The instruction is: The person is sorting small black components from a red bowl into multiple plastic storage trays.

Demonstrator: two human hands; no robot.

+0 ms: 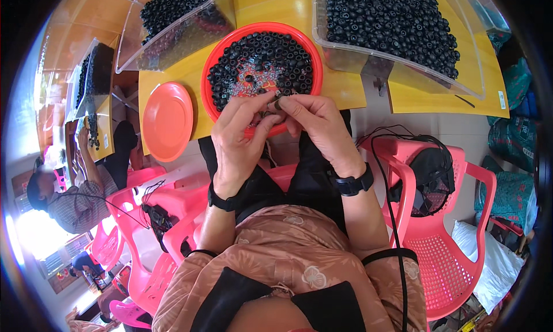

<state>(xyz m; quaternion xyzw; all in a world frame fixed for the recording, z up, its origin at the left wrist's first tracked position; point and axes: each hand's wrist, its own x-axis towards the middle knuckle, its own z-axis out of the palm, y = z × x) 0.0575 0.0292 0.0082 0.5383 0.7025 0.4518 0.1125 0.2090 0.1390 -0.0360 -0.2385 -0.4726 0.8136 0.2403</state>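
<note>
Fingertips of the right hand [320, 122] pinch a small dark piece [277, 104] — whether the left hand [239, 135], just beside, pinches too I cannot tell. Probably light, hard and slippery — best held by its sides; beyond the grip sits the red basin [317, 71].

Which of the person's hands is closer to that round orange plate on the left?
The left. The left hand is just right of the orange plate; the right hand is farther right, beyond the left hand.
</note>
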